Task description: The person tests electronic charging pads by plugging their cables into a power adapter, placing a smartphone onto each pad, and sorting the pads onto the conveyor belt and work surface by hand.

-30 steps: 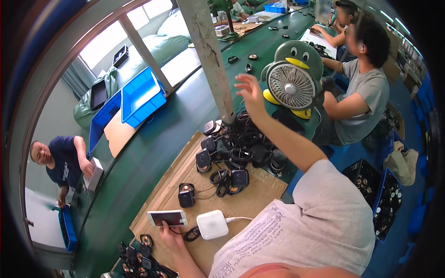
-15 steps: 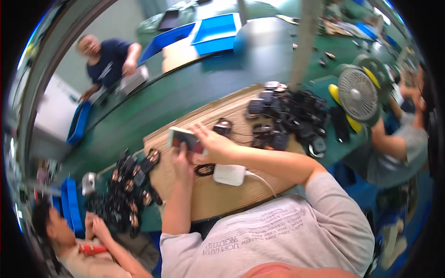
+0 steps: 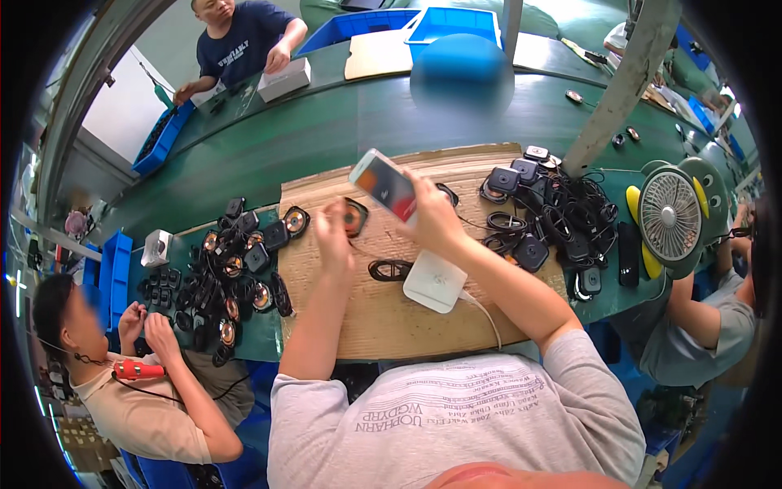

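Note:
My right hand [image 3: 440,218] is closed around the lower end of a white-framed smartphone [image 3: 381,186]. Its lit screen shows orange and red patches, and the phone tilts above the cardboard. To its left, my left hand [image 3: 332,236], slightly blurred, pinches the edge of a small black square pad with a copper-coloured ring [image 3: 355,217]. The pad is apart from the phone. Below them a coiled black cable [image 3: 389,270] lies beside a white square power adapter [image 3: 436,282], from which a white cord runs right. Another black pad [image 3: 446,194] is partly hidden behind my right hand.
A cardboard sheet [image 3: 326,326] covers the green table. Piles of cabled black pads lie left [image 3: 236,261] and right [image 3: 546,220]. A fan [image 3: 669,213] stands at the right by a metal post [image 3: 623,90]. Co-workers sit left and right; another stands across, near blue bins [image 3: 452,26].
My hands have drawn apart. The phone has gone up and right in my right hand; my left hand has left the phone and now holds the pad. The head view has also shifted.

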{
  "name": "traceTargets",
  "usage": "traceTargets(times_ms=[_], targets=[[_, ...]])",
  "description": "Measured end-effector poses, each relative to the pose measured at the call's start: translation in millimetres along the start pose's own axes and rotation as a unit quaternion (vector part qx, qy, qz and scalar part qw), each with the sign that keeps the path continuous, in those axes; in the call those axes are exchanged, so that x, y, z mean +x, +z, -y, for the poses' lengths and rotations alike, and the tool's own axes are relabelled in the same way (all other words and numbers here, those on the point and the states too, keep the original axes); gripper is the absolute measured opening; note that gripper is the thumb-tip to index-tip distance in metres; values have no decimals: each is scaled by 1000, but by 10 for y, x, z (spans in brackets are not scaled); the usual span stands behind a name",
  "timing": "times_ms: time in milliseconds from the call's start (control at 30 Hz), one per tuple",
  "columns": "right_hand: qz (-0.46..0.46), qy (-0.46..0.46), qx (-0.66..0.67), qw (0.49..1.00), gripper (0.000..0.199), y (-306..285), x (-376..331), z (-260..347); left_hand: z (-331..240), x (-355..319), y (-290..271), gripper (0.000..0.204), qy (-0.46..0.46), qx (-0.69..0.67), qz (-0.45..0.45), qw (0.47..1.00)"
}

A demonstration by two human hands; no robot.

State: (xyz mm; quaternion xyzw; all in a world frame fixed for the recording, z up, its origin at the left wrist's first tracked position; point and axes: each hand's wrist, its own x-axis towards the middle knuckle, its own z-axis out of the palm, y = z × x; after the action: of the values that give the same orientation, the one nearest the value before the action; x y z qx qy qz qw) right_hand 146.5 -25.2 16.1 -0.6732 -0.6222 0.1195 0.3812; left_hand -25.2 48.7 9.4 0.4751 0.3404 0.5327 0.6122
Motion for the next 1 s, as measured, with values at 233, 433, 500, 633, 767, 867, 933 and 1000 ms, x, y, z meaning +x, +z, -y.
traceTargets(times_ms=[233, 433, 500, 633, 767, 867, 933, 1000], targets=[[27, -13, -97, 995, 83, 109, 229, 98, -424, 45, -23, 18, 326, 162, -103, 926], [-71, -162, -228, 957, 81, 133, -59, -195, -504, -364, 183, 29, 119, 545, 185, 809], [6, -175, -162, 971, 79, -144, -443, -102, -231, -446, 79, 28, 345, 704, 153, 602], [91, -146, -197, 965, 78, -352, -1184, 129, 141, -512, 54, 28, 401, 661, 208, 599], [89, -95, -191, 973, 74, -431, -1352, 60, -110, -433, -19, 12, 408, 636, 198, 625], [60, -77, -164, 982, 71, -507, -1443, -17, -825, -96, -436, 19, 343, 655, -5, 673], [29, -97, -150, 984, 68, -629, -1444, -61, -843, 120, -727, 33, 378, 636, -91, 666], [-1, -117, -137, 984, 64, -766, -1396, -123, -789, 311, -965, 27, 365, 666, -92, 644]])
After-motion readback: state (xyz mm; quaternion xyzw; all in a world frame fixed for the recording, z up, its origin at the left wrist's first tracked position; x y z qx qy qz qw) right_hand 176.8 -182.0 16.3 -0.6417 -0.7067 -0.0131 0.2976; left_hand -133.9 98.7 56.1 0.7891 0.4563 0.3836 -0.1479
